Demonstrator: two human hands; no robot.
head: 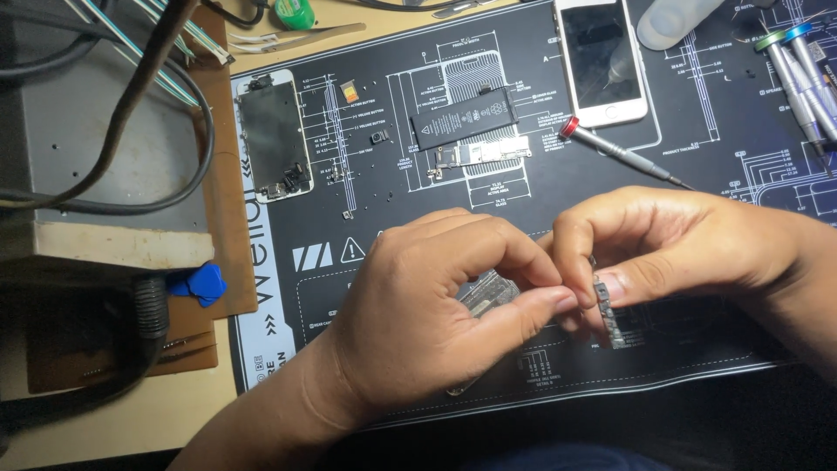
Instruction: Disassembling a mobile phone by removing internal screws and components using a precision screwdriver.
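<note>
I see a narrow circuit board (610,312) pinched on edge between my right hand's (671,253) thumb and fingers, low over the dark repair mat (715,157). My left hand (436,305) grips what looks like a thin metal shield (488,292), just beside it. Farther up lie a black battery (464,117), a red-capped screwdriver (621,153) and a white phone (602,58).

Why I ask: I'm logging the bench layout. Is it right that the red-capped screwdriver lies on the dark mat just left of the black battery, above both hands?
Not quite. The head view shows the red-capped screwdriver lying on the dark mat to the right of the black battery, not left of it, just below the white phone. It does lie above both hands, the left hand and the right hand.
</note>
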